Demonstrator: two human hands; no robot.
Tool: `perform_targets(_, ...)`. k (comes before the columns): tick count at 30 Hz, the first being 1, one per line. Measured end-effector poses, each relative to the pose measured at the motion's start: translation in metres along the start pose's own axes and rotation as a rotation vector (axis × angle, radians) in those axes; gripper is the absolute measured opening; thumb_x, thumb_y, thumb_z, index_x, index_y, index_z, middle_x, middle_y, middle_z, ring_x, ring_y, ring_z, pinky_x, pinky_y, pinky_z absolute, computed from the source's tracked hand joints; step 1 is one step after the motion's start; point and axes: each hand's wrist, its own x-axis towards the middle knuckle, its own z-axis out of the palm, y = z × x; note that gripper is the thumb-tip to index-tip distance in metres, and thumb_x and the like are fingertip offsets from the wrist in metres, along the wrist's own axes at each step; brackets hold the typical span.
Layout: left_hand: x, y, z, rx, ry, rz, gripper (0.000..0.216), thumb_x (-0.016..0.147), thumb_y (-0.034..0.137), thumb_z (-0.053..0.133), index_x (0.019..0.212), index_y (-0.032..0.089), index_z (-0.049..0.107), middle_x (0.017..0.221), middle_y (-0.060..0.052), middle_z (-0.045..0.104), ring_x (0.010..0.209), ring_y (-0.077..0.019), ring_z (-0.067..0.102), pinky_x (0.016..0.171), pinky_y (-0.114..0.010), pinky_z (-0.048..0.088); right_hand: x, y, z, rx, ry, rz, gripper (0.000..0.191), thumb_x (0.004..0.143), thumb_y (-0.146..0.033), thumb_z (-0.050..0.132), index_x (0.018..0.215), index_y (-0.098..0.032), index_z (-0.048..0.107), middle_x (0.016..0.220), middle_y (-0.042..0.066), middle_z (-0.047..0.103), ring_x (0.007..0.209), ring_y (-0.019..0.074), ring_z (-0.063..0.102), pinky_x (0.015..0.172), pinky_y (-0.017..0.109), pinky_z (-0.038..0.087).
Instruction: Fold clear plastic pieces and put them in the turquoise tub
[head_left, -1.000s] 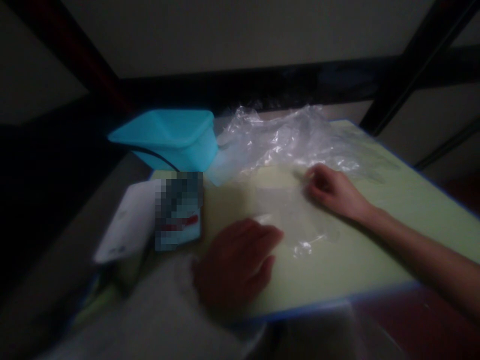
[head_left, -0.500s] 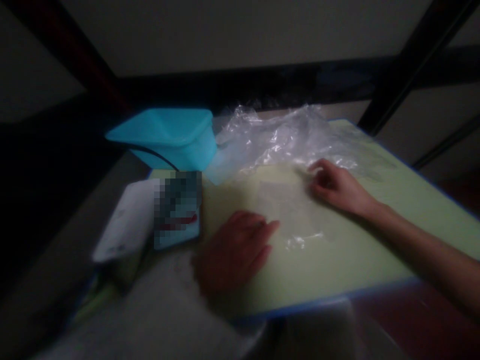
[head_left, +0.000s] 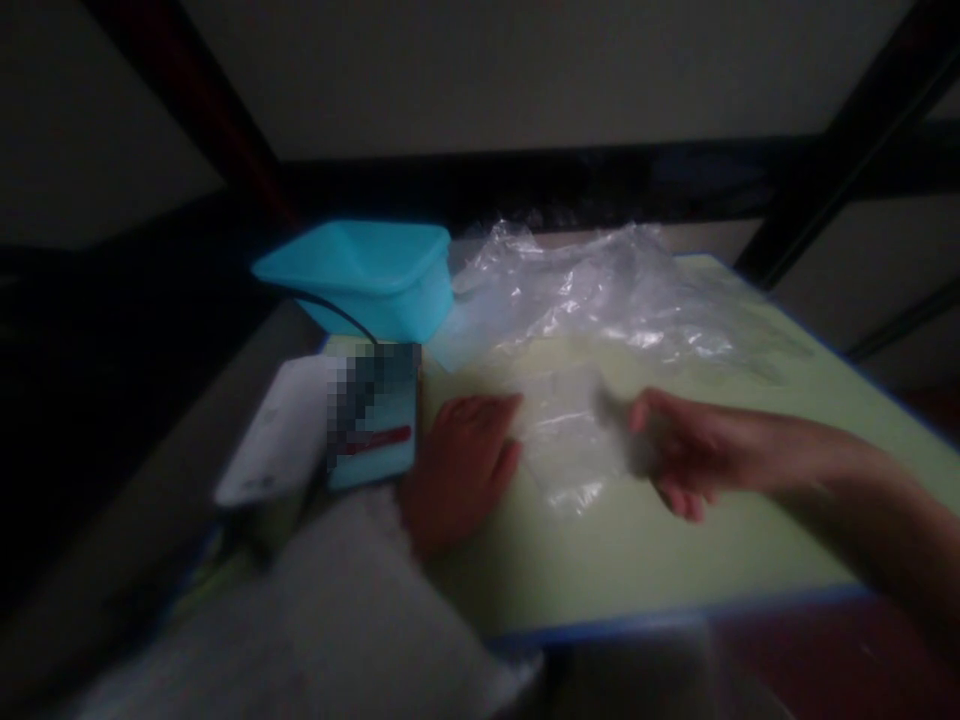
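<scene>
A small clear plastic bag (head_left: 566, 425) lies flat on the light-green tabletop, shiny along its lower edge. At its left edge my left hand (head_left: 465, 460) rests low over the table, fingers stretched out to the right and holding nothing visible. To the right of the bag is my right hand (head_left: 686, 455), turned on its side. Its fingers are loosely bent and apart, blurred by motion, and I see nothing between them. Whether either hand touches the bag cannot be made out.
Behind the bag spreads a large crumpled clear plastic sheet or bag (head_left: 600, 290). A turquoise bin (head_left: 397, 290) stands at the back left. In front of it are a partly pixelated flat device (head_left: 382, 455), a white flat item (head_left: 277, 430) and a black cable (head_left: 330, 305). The table (head_left: 675, 585) has blue edging.
My right hand has come toward me and rotated onto its side. My left hand has drawn slightly left, with its fingers still extended. The small bag looks shifted and creased differently.
</scene>
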Motion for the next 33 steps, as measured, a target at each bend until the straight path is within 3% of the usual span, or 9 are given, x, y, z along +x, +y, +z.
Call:
perform_targets(2, -0.001, 0.0, 0.002, -0.036, 0.016, -0.02, 0.037, 0.088, 0.018, 0.04, 0.123, 0.009, 0.048, 0.119, -0.015, 0.06, 0.111, -0.0269, 0.052, 0.097, -0.047, 0.04, -0.003, -0.002, -0.002, -0.089, 0.026, -0.052, 0.03, 0.081, -0.029, 0.061, 0.104, -0.021, 0.043, 0.062, 0.0, 0.066, 0.051, 0.0161, 0.062, 0.044, 0.025, 0.048)
perform_targets(5, -0.003, -0.001, 0.004, -0.094, 0.078, -0.035, 0.035, 0.089, 0.018, 0.039, 0.123, 0.011, 0.047, 0.118, -0.013, 0.059, 0.112, -0.0255, 0.052, 0.097, -0.046, 0.04, 0.003, -0.004, -0.008, -0.404, 0.454, -0.276, 0.022, 0.086, -0.039, 0.058, 0.096, -0.019, 0.054, 0.07, 0.004, 0.067, 0.059, 0.0186, 0.065, 0.053, 0.031, 0.052)
perform_targets(7, -0.004, -0.001, 0.004, -0.124, 0.106, -0.038, 0.032, 0.089, 0.019, 0.04, 0.12, 0.013, 0.049, 0.115, -0.012, 0.06, 0.11, -0.0247, 0.052, 0.097, -0.046, 0.041, 0.013, -0.002, -0.011, -0.687, 0.632, -0.395, 0.032, 0.086, -0.043, 0.057, 0.105, -0.018, 0.059, 0.097, 0.012, 0.07, 0.085, 0.0256, 0.067, 0.074, 0.041, 0.054)
perform_targets(10, -0.005, -0.001, 0.002, -0.145, 0.13, -0.035, 0.029, 0.088, 0.018, 0.043, 0.115, 0.014, 0.051, 0.112, -0.011, 0.061, 0.108, -0.0245, 0.054, 0.096, -0.045, 0.041, 0.029, 0.008, -0.016, -0.98, 0.437, -0.481, 0.063, 0.084, -0.051, 0.058, 0.137, -0.019, 0.043, 0.139, 0.015, 0.048, 0.125, 0.0333, 0.047, 0.105, 0.056, 0.031)
perform_targets(14, -0.005, -0.002, 0.002, -0.178, 0.13, -0.068, 0.026, 0.086, 0.018, 0.045, 0.111, 0.016, 0.053, 0.109, -0.01, 0.062, 0.105, -0.0249, 0.055, 0.093, -0.047, 0.043, 0.041, 0.028, -0.022, -1.064, 0.307, -0.478, 0.084, 0.084, -0.059, 0.054, 0.149, -0.019, 0.018, 0.152, 0.015, 0.023, 0.138, 0.0336, 0.024, 0.112, 0.06, 0.007)
perform_targets(18, -0.006, -0.002, 0.002, -0.24, 0.085, -0.061, 0.022, 0.083, 0.016, 0.05, 0.105, 0.017, 0.054, 0.106, -0.008, 0.061, 0.101, -0.0225, 0.056, 0.09, -0.041, 0.047, 0.041, 0.036, -0.024, -1.061, 0.303, -0.502, 0.083, 0.086, -0.058, 0.051, 0.15, -0.019, 0.014, 0.152, 0.016, 0.021, 0.138, 0.0332, 0.023, 0.112, 0.059, 0.004)
perform_targets(23, -0.005, 0.0, -0.001, -0.231, 0.009, 0.265, 0.01, 0.086, 0.017, 0.054, 0.093, 0.016, 0.06, 0.097, -0.006, 0.061, 0.093, -0.0195, 0.055, 0.085, -0.032, 0.047, 0.04, 0.037, -0.025, -1.091, 0.308, -0.503, 0.085, 0.086, -0.056, 0.052, 0.15, -0.02, 0.009, 0.153, 0.015, 0.019, 0.139, 0.0315, 0.022, 0.113, 0.057, 0.003)
perform_targets(26, -0.004, -0.001, -0.003, -0.206, -0.024, 0.319, 0.016, 0.09, 0.017, 0.05, 0.083, 0.016, 0.063, 0.092, -0.006, 0.06, 0.085, -0.0172, 0.054, 0.079, -0.029, 0.045, 0.041, 0.037, -0.026, -1.097, 0.304, -0.487, 0.085, 0.086, -0.056, 0.052, 0.15, -0.02, 0.009, 0.153, 0.014, 0.019, 0.139, 0.0308, 0.022, 0.113, 0.057, 0.004)
perform_targets(33, -0.001, -0.003, -0.007, -0.067, -0.054, 0.5, 0.021, 0.095, 0.028, 0.048, 0.085, 0.014, 0.061, 0.091, -0.006, 0.061, 0.083, -0.017, 0.054, 0.078, -0.029, 0.044, 0.042, 0.038, -0.026, -1.115, 0.299, -0.48, 0.083, 0.088, -0.057, 0.049, 0.15, -0.02, 0.008, 0.153, 0.014, 0.018, 0.14, 0.0293, 0.021, 0.113, 0.056, 0.005)
